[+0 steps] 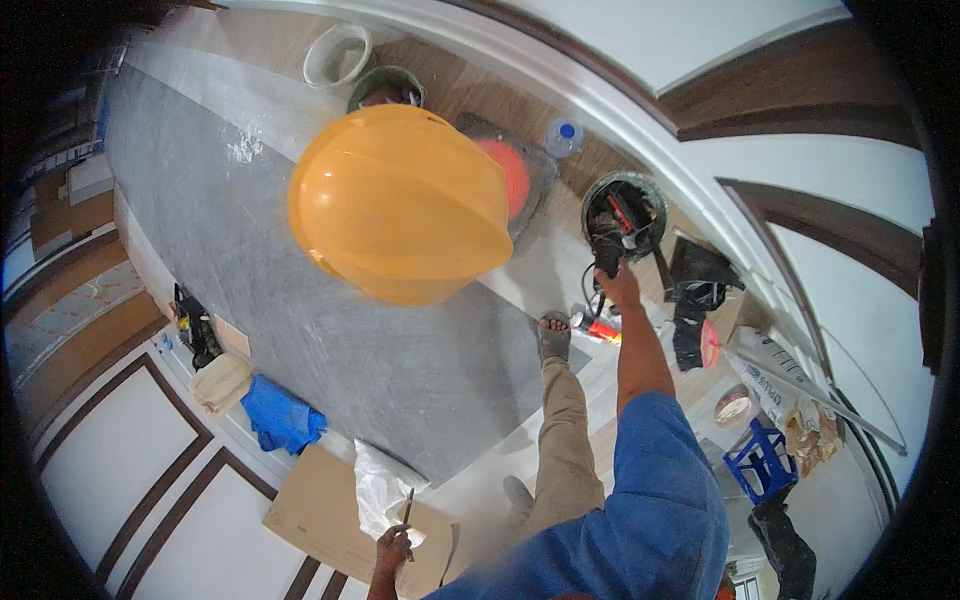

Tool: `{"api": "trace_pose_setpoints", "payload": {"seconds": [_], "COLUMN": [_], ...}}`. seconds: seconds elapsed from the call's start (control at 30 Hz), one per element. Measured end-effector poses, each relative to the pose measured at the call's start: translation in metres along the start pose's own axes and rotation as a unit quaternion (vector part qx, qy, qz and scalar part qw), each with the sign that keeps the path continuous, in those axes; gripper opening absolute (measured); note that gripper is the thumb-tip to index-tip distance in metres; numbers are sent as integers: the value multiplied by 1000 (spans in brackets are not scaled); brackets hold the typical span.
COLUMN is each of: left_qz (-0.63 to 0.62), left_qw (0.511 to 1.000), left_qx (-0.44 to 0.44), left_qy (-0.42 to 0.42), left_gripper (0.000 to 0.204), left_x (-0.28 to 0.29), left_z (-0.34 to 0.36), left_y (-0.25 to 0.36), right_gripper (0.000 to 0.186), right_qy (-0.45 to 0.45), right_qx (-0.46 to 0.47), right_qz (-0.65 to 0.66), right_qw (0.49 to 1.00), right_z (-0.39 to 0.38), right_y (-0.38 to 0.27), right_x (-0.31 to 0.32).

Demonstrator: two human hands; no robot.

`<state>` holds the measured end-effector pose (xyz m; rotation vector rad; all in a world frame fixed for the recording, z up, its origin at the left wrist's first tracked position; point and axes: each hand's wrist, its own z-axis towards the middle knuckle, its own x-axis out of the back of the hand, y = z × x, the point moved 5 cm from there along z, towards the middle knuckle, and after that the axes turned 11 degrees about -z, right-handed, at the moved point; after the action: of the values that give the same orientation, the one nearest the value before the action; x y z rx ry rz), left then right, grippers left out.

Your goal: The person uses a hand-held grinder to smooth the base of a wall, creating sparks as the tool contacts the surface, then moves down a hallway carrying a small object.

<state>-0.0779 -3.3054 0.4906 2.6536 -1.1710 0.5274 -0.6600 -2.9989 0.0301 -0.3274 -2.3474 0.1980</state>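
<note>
My right hand (617, 284) is closed around a black, corded tool (606, 255), its exact kind unclear, at the near rim of a dark bucket (654, 190). Inside that bucket lies a red and black power tool (621, 212). My left hand (393, 549), low in the view, grips a thin, dark stick-like tool (409, 506) beside a white plastic bag (378, 485) on flat cardboard (310, 500). A large yellow hard hat (400, 205) fills the centre, hiding the floor behind it. Near my foot lies a red and white can or tube (597, 328).
Along the far edge are a white bucket (337, 55), a dark green bucket (387, 88) and a clear bottle (564, 138). A blue crate (760, 462) and sack (775, 370) stand right. A blue cloth (282, 413) lies left, beside grey floor covering (250, 270).
</note>
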Motion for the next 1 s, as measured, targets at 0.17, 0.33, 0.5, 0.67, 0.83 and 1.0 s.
{"api": "trace_pose_setpoints", "payload": {"seconds": [0.17, 0.33, 0.5, 0.67, 0.83, 1.0], "left_qz": [-67, -94, -87, -159, -338, -380], "left_qw": [997, 992, 985, 971, 892, 828], "left_qx": [-16, -79, -149, -172, -250, -380], "left_qy": [-26, -29, -27, -54, -165, -157], "left_gripper": [23, 22, 26, 27, 32, 37], "left_x": [5, 59, 142, 242, 309, 352], "left_z": [22, 56, 98, 142, 152, 153], "left_y": [27, 34, 66, 125, 247, 325], "right_gripper": [79, 69, 63, 60, 40, 26], "right_qy": [100, 208, 180, 99, -141, -290], "right_qx": [-17, -102, -110, -41, 118, 82], "right_qz": [79, 83, 7, -135, -347, -125], "right_qw": [992, 969, 977, 985, 919, 945], "right_z": [-31, -92, -190, -299, -317, -371], "right_y": [-12, -19, -19, -84, -114, -312], "right_x": [-2, 18, 29, -6, -133, -135]}}
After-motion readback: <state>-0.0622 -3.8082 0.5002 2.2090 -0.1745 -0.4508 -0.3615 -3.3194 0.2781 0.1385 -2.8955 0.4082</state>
